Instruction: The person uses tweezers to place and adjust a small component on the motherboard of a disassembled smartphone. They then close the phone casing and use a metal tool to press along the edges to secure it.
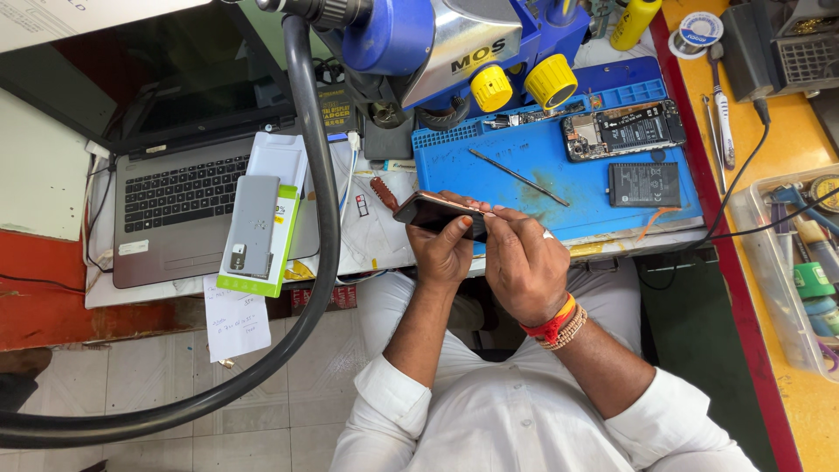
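Both hands [489, 249] together, fingers curled.

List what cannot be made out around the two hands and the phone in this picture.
- Head view: the underside of the phone is hidden by the left hand.
- Whether the right hand holds a small tool at the phone's edge: its fingertips cover that spot.
- Parts on the opened phone board on the blue mat: too small.
- The plastic bin at the right: cut off by the frame edge.

Phone [434, 212] underside and right-hand [523, 262] fingertips hidden.
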{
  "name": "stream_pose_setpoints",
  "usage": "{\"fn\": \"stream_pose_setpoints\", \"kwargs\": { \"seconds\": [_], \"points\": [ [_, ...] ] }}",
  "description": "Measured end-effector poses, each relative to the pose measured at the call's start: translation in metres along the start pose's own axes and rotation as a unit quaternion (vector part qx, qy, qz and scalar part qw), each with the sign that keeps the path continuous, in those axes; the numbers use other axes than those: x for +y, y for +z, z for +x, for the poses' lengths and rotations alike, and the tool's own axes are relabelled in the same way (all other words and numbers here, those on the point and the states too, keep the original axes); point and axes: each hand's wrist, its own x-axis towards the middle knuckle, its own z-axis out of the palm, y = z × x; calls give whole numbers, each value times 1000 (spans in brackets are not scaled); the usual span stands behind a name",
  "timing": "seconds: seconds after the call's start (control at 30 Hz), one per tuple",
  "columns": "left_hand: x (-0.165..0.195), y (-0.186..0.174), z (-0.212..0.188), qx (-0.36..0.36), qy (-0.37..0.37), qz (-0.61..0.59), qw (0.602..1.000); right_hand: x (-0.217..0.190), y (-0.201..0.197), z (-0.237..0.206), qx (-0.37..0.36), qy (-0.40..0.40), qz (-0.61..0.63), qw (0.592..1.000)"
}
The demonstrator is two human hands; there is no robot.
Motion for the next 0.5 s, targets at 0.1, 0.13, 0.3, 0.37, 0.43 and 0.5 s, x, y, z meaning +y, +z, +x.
{"fn": "stream_pose_setpoints", "kwargs": {
  "seconds": [0.1, 0.13, 0.3, 0.37, 0.43, 0.5],
  "points": [
    [0, -1, 0, 3, -8, 5, 1000, -2, -2, 2, -4, 5, -4, 1000],
    [0, -2, 0, 3, -11, 7, 1000, -2, -3, 3, -8, 8, -3, 1000],
    [1, -2, 0, -21, -6, -2, 1000, -5, -8, 8, -14, 95, 58, 994],
    [2, -3, 0, -22, -12, 0, 1000, -4, -12, 8, -21, 115, 90, 989],
    [2, -3, 0, -20, -21, -6, 1000, -4, -13, 9, -18, 122, 106, 987],
    [1, -2, -1, -21, -19, -6, 1000, -4, -12, 8, -6, 118, 108, 987]
  ]
}}
